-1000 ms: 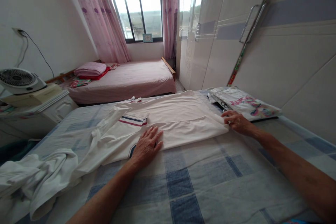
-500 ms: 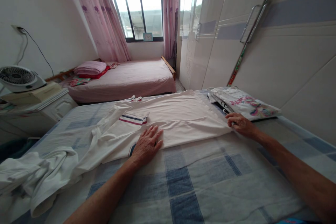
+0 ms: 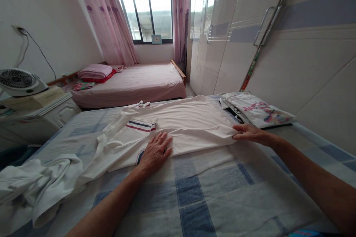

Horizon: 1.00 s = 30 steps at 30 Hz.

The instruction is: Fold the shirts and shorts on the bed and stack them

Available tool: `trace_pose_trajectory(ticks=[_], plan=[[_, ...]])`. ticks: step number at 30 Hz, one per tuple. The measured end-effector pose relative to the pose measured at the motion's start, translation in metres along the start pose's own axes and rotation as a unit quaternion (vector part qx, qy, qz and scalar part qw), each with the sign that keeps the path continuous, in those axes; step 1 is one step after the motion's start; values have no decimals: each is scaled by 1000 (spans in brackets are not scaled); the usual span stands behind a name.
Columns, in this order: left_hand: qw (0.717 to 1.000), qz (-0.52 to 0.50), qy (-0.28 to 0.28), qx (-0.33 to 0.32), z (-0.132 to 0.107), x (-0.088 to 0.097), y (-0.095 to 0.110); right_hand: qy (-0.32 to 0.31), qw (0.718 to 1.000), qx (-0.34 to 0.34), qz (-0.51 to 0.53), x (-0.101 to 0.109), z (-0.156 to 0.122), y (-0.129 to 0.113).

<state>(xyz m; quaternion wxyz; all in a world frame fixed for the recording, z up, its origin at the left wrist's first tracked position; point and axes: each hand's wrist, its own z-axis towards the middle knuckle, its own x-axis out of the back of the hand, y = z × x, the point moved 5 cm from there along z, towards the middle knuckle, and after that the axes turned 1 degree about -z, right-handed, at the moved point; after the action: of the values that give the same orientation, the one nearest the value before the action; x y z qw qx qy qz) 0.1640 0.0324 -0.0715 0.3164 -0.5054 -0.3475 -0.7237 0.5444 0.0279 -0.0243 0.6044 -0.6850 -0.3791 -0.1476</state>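
A white shirt (image 3: 191, 114) lies spread on the bed, one side folded inward. Its sleeve, with navy and red stripes at the cuff, rests across the body. My left hand (image 3: 157, 152) presses flat on the near part of the shirt, fingers stretched out, beside a dark navy patch. At the right end, my right hand (image 3: 249, 134) pinches the shirt's hem corner between thumb and fingers. Just beyond that hand sits a stack of folded clothes (image 3: 258, 109), the top one white with a colourful print.
Crumpled white clothing (image 3: 52, 185) lies at the left on the blue checked bedsheet (image 3: 194, 192). A fan (image 3: 19, 81) stands on a cabinet at the far left. Behind are a pink-covered bed (image 3: 144, 77) and a tall wardrobe (image 3: 236, 26) along the right.
My right hand has shifted left along the hem and drawn the corner with it, bunching the cloth there slightly. My left hand stays almost in place.
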Motion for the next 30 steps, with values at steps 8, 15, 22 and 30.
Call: trace_pose_trajectory(ticks=[8,15,22,30], plan=[[1000,-5,1,-1,0,-1,-1,-12,999,-36,12,7,9,-7],[1000,-7,1,-1,0,-2,-1,-84,990,-49,102,-1,15,-4],[1000,4,-8,5,0,0,1,-113,983,-84,122,-8,11,-9],[1000,5,-9,3,1,-1,0,10,972,-33,230,4,19,-12]])
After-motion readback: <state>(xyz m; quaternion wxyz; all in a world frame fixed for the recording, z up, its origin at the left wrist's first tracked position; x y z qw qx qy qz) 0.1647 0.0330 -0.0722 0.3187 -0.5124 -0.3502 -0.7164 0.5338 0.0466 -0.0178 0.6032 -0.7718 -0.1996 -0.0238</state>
